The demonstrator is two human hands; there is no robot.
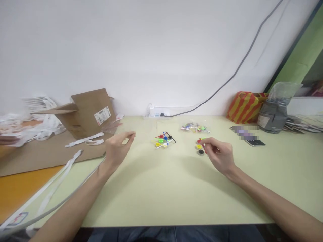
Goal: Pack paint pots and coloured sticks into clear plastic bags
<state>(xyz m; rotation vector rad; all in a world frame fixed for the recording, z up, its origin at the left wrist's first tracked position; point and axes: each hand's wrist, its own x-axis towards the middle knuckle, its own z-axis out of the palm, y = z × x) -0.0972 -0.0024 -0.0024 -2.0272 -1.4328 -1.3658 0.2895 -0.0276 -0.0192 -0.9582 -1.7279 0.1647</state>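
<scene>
Plastic pieces (pixel 200 147) touch the right hand (pixel 219 155); box label (pixel 102 115) unreadable.

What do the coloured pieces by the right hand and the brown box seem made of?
The coloured pieces look like moulded plastic: bright, even colours, though tiny here. The brown box looks like matte cardboard, with folded flaps and a label.

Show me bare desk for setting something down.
Bare desk lies between the left hand and right hand, down to the near edge. Crowded: the coloured plastic pieces ahead, and the cardboard box and white straps at left.
</scene>
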